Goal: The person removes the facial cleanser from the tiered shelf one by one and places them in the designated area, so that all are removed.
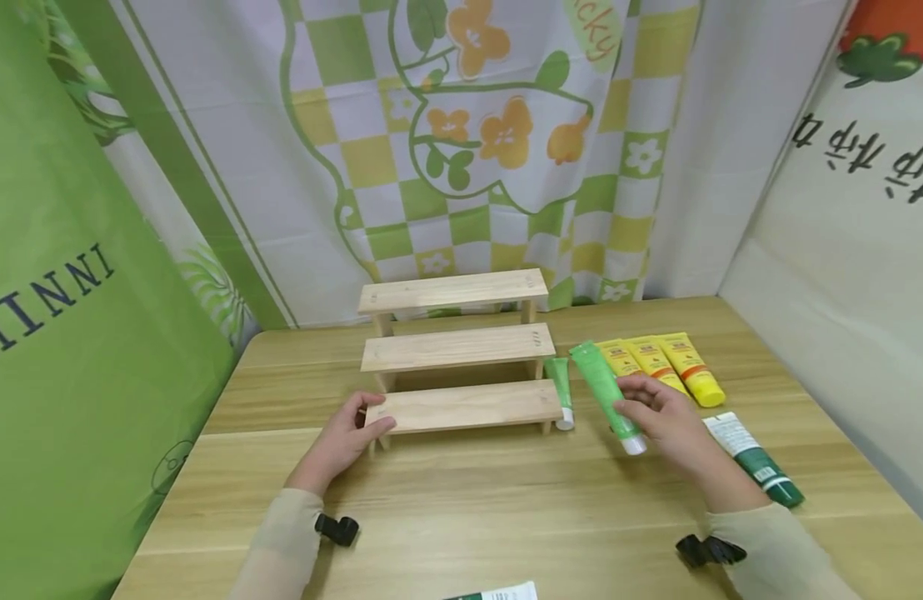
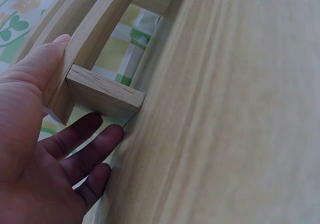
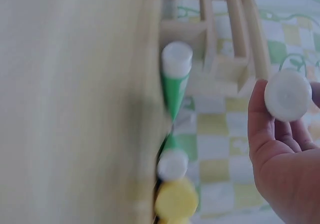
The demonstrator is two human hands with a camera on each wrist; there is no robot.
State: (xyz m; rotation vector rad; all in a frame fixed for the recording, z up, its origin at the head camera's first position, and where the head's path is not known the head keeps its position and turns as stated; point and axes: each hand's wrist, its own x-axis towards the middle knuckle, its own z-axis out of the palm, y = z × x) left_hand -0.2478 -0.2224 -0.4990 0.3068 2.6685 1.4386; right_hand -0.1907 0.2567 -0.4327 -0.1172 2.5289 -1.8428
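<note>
A three-step wooden display stand (image 1: pixel 461 406) is on the table. My left hand (image 1: pixel 346 442) grips the left end of its lowest step, with the thumb over the top of the board (image 2: pixel 95 27) and the other fingers near the side leg (image 2: pixel 105 92). To the right of the stand, my right hand (image 1: pixel 664 425) holds a light green squeeze tube (image 1: pixel 602 379) above the table, its white cap (image 3: pixel 287 95) pointing toward me. Another green tube (image 1: pixel 561 387) lies against the stand's right side. In the right wrist view, one more white-capped green tube (image 3: pixel 173 163) shows beyond it.
Several yellow tubes (image 1: pixel 686 362) lie side by side behind my right hand. A dark green and white tube (image 1: pixel 757 462) is right of my forearm, and part of a similar tube (image 1: pixel 506 592) shows at the near edge. Patterned curtains (image 1: pixel 476 167) surround the table (image 1: pixel 446 508).
</note>
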